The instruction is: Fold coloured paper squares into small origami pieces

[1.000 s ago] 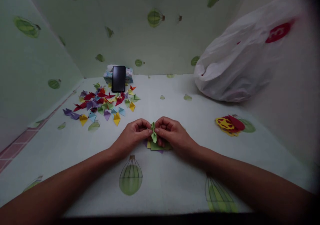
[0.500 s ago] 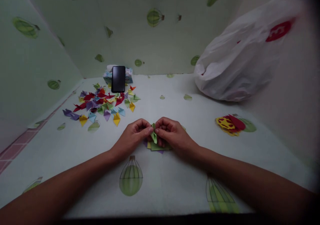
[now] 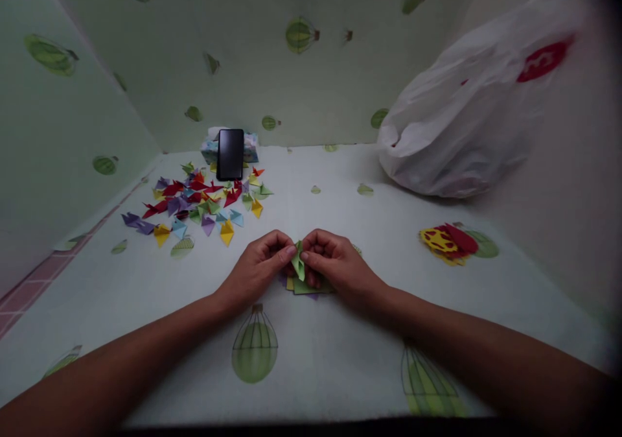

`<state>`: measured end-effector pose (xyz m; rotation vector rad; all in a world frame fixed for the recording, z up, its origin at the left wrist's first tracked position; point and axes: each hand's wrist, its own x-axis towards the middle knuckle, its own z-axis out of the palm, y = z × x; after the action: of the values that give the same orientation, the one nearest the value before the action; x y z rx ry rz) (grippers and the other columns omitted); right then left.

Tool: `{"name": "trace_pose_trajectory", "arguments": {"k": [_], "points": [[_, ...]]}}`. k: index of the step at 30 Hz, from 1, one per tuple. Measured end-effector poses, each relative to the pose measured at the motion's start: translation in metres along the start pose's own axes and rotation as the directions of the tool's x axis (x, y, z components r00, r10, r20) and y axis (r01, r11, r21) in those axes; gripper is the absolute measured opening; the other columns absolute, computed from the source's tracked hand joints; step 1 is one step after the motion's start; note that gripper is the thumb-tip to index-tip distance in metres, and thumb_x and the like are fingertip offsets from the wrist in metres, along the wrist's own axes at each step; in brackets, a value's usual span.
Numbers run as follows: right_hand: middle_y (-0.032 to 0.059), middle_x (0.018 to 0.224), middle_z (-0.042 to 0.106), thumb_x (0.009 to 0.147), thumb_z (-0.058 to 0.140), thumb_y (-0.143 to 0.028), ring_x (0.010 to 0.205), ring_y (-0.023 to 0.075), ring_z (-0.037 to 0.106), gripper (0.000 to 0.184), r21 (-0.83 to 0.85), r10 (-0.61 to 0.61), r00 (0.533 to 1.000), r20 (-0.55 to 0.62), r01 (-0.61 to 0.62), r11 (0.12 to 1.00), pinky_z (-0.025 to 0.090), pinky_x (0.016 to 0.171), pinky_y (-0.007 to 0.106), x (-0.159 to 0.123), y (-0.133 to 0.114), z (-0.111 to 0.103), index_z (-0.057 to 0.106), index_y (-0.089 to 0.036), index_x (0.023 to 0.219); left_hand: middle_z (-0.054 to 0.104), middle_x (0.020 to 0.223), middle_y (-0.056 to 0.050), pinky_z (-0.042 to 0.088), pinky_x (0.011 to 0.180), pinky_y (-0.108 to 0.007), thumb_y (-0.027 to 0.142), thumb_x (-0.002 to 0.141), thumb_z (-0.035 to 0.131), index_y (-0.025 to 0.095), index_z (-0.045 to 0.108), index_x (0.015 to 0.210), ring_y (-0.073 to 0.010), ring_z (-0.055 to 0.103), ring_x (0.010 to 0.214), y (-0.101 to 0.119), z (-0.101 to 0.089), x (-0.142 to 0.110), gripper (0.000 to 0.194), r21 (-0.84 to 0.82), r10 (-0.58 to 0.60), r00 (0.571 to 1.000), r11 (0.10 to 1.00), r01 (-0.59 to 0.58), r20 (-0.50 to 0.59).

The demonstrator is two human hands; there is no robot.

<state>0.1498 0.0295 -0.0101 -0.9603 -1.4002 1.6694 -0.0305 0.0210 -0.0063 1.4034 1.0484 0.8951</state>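
Note:
Between my two hands is a small folded piece of light green origami paper (image 3: pixel 299 268), narrow and pointed at its lower end. My left hand (image 3: pixel 265 263) pinches its left side between thumb and fingers. From the right, my right hand (image 3: pixel 337 262) pinches it too, fingers curled. Just beneath lies a small stack of coloured paper squares (image 3: pixel 306 288), green on top with yellow and purple edges showing; my right hand partly covers it. Farther left, a pile of folded paper cranes (image 3: pixel 207 207) in red, purple, yellow, green, blue and orange is spread out.
A black phone (image 3: pixel 230 155) leans against a tissue box (image 3: pixel 251 146) behind the cranes. At the back right stands a bulging white plastic bag (image 3: pixel 457 119). Red and yellow cut-out pieces (image 3: pixel 444 241) lie to the right on the balloon-patterned table covering (image 3: pixel 330 359). Walls close off the back and sides.
The green paper's lower end has tilted very slightly in my fingers. Both hands stay in nearly the same place, still pinching it.

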Motion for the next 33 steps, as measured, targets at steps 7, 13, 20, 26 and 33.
{"name": "trace_pose_trajectory", "arguments": {"k": [7, 13, 20, 26, 33], "points": [[-0.0064, 0.051, 0.057, 0.084, 0.061, -0.026, 0.044, 0.0081, 0.052, 0.011, -0.028, 0.0, 1.0, 0.005, 0.0, 1.0, 0.04, 0.045, 0.019, 0.0009, -0.0004, 0.0004, 0.053, -0.019, 0.081, 0.061, 0.067, 0.003, 0.046, 0.064, -0.025, 0.036, 0.088, 0.062, 0.017, 0.057, 0.084, -0.0119, 0.057, 0.063, 0.0004, 0.0022, 0.0003, 0.02, -0.016, 0.0, 1.0, 1.0, 0.0, -0.013], [-0.0066, 0.05, 0.056, 0.086, 0.06, -0.026, 0.043, 0.008, 0.051, 0.012, -0.047, -0.018, 1.0, 0.0, 0.018, 0.999, 0.039, 0.044, 0.019, 0.0004, -0.0005, 0.0002, 0.052, -0.019, 0.079, 0.062, 0.07, 0.003, 0.046, 0.066, -0.024, 0.038, 0.093, 0.057, 0.018, 0.058, 0.084, -0.0121, 0.058, 0.067, 0.0015, 0.0018, -0.0003, 0.023, 0.004, 0.0, 1.0, 1.0, 0.0, -0.015], [-0.0066, 0.051, 0.056, 0.087, 0.059, -0.026, 0.043, 0.0075, 0.05, 0.013, -0.048, -0.033, 0.999, 0.002, 0.033, 0.998, 0.039, 0.044, 0.019, 0.0002, 0.0026, 0.0004, 0.054, -0.018, 0.078, 0.061, 0.068, 0.003, 0.046, 0.066, -0.024, 0.038, 0.093, 0.056, 0.018, 0.058, 0.083, -0.0122, 0.058, 0.066, 0.0031, 0.0026, -0.0013, 0.023, 0.029, -0.01, 1.0, 1.0, 0.01, -0.023], [-0.0065, 0.051, 0.056, 0.088, 0.059, -0.026, 0.043, 0.0074, 0.051, 0.013, -0.046, -0.041, 0.999, 0.008, 0.041, 0.998, 0.039, 0.044, 0.018, 0.0007, 0.0042, -0.0006, 0.053, -0.019, 0.079, 0.061, 0.068, 0.002, 0.047, 0.067, -0.025, 0.039, 0.093, 0.057, 0.018, 0.059, 0.083, -0.0129, 0.058, 0.066, 0.0027, 0.0027, -0.0005, 0.023, 0.054, -0.005, 1.0, 0.999, 0.006, -0.028], [-0.0061, 0.052, 0.055, 0.089, 0.057, -0.028, 0.044, 0.0077, 0.049, 0.016, -0.115, -0.047, 0.999, 0.001, 0.047, 0.992, 0.037, 0.043, 0.019, 0.0, 0.0003, 0.0008, 0.052, -0.019, 0.077, 0.061, 0.069, 0.002, 0.047, 0.066, -0.025, 0.039, 0.092, 0.057, 0.017, 0.058, 0.084, -0.0126, 0.058, 0.066, 0.0037, 0.0054, -0.0017, 0.023, 0.025, -0.021, 0.999, 0.999, 0.022, -0.035]]}}
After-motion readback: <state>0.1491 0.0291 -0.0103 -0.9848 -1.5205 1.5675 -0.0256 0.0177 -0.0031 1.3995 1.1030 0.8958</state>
